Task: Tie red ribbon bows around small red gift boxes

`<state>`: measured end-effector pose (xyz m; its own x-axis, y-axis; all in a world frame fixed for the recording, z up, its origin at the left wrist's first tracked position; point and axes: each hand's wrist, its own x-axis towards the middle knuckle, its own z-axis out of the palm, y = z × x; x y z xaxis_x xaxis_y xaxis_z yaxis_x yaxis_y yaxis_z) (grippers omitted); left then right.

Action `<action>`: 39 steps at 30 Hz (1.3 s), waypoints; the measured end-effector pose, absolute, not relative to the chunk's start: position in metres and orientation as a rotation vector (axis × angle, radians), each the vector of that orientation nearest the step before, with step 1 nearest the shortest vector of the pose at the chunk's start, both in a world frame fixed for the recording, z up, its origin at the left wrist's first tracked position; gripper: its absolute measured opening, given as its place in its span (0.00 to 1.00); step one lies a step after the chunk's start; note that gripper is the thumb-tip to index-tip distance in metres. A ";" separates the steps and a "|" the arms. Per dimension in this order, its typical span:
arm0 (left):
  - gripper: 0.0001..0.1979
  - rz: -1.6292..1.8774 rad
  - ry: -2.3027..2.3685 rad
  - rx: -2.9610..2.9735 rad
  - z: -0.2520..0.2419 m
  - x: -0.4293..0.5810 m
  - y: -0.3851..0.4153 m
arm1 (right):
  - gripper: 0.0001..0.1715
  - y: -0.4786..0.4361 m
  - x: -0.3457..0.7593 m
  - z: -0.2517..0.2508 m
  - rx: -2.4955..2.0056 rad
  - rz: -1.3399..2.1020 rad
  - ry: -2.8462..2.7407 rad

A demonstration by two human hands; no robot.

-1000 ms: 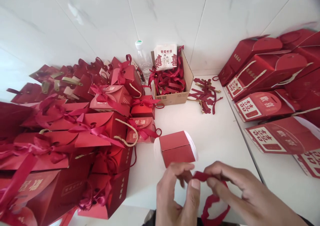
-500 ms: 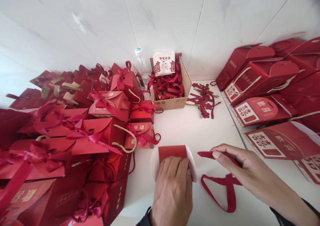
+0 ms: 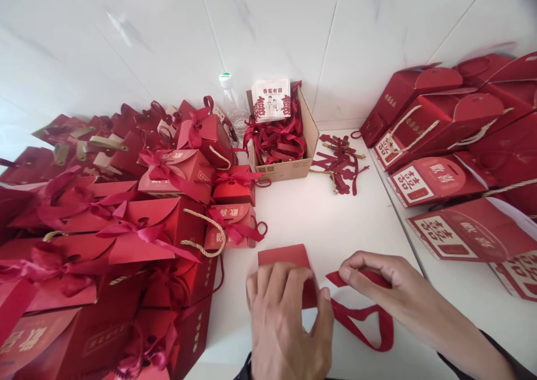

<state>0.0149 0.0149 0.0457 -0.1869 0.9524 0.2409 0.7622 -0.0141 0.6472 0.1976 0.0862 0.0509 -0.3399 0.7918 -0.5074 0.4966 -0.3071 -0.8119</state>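
A small red box (image 3: 283, 254) lies on the white table in front of me. My left hand (image 3: 287, 318) is bent over it from above, with the fingers on the left and top and the thumb by its right side. Much of the box is hidden under this hand. To its right, my right hand (image 3: 377, 285) pinches a red ribbon (image 3: 384, 329) between thumb and fingers. A short end of the ribbon points toward the box, and the rest loops down onto the table.
Red gift boxes with tied bows (image 3: 153, 229) are stacked at the left. A cardboard box (image 3: 289, 170) full of red ribbons stands at the back, beside a clear bottle (image 3: 237, 108). Dark red strips (image 3: 342, 164) lie next to it. More red boxes (image 3: 457, 229) line the right.
My left hand has opened wider over the red box, its thumb moving out to the right side. The box's pale flared sides no longer show. My right hand has shifted slightly closer with the ribbon.
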 end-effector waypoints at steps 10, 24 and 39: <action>0.06 0.987 1.843 1.591 0.036 0.016 0.008 | 0.24 0.082 0.180 0.065 -1.700 1.729 -1.621; 0.17 1.053 1.718 1.298 0.030 0.016 0.005 | 0.19 0.085 0.167 0.066 -1.619 1.698 -1.713; 0.17 1.083 1.681 1.254 0.034 0.016 0.001 | 0.18 0.085 0.167 0.073 -1.596 1.761 -1.703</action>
<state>0.0161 0.0014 0.0337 -0.2270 0.9702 -0.0846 0.3240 0.1571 0.9329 0.1673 0.0848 0.0735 -0.3877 0.7583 -0.5241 0.4983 -0.3059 -0.8112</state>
